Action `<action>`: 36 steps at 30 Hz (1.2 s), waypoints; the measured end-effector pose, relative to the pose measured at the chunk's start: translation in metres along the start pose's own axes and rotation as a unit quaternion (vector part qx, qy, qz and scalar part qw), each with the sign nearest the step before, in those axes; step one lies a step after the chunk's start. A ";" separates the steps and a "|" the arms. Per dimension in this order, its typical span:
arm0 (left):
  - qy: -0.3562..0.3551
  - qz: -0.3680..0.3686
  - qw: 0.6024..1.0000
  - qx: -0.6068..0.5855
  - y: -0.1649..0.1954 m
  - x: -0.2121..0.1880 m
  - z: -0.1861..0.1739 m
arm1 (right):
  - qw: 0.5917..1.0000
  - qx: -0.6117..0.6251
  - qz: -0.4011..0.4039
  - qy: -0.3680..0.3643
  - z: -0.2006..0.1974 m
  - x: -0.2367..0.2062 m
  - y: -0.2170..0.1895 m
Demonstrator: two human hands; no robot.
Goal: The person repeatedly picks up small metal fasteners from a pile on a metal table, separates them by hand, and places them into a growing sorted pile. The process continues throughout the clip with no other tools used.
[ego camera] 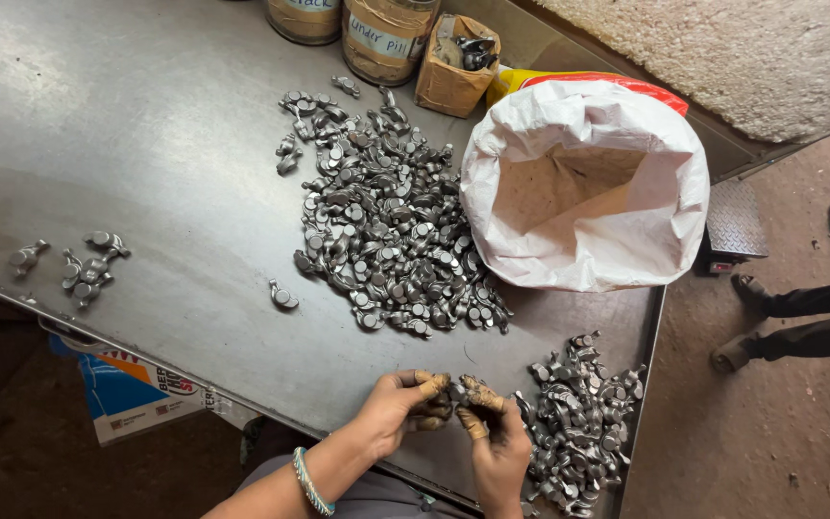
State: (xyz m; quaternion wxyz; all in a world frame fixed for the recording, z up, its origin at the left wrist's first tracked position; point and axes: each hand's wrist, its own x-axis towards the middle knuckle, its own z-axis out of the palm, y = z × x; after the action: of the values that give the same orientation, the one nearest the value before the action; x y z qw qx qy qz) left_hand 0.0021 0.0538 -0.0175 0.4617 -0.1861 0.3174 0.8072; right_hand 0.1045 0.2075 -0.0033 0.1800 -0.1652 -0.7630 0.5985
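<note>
1. Where the lower centre of the frame shows them, left hand (403, 402) and right hand (488, 423) pinch a small metal part (457, 391) between taped fingertips.
2. Small pile (578, 423), lower right, sits near the table (146, 144) edge; a nudge could likely spill pieces.
3. Large pile (386, 226), centre.
4. White sack (583, 183) stands open, its contents unseen; the cardboard box (455, 65) at the top holds parts.

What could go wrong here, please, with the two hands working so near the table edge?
1. The small pile lies at the table corner beside the right hand; a nudge might send parts over the edge.
2. The big pile touches the open sack, so sorted and unsorted parts could mix.
3. The left hand and right hand share a small part between taped fingertips; it might slip from that grip.
</note>
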 end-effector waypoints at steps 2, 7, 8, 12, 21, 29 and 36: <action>-0.006 0.041 0.997 0.064 -0.001 -0.001 0.000 | 0.992 0.104 0.066 -0.006 -0.004 0.005 0.003; -0.048 0.057 0.990 0.122 -0.006 0.000 -0.003 | 0.964 0.234 0.128 -0.025 -0.008 0.009 0.010; -0.044 0.049 0.989 0.132 -0.007 -0.001 -0.004 | 0.957 0.251 0.141 -0.024 -0.008 0.008 0.012; -0.049 0.015 0.983 0.174 -0.005 0.000 -0.005 | 0.949 0.270 0.162 -0.008 -0.011 0.006 0.017; 0.029 0.240 0.817 0.524 0.020 -0.010 -0.029 | 0.988 0.009 0.139 -0.066 -0.024 0.007 0.022; 0.206 0.245 0.817 0.479 0.064 -0.035 -0.048 | 0.986 -0.163 -0.014 -0.045 -0.008 0.027 0.006; 0.241 0.308 0.735 0.554 0.056 -0.033 -0.036 | 0.931 -0.354 -0.068 -0.055 0.002 0.025 -0.010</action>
State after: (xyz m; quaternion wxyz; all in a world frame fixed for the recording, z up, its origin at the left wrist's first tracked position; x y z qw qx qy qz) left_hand -0.0292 -0.0126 -0.0053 0.1168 0.0224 0.8491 0.5147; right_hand 0.0810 0.2153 0.0075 0.1076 -0.1325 -0.9435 0.2839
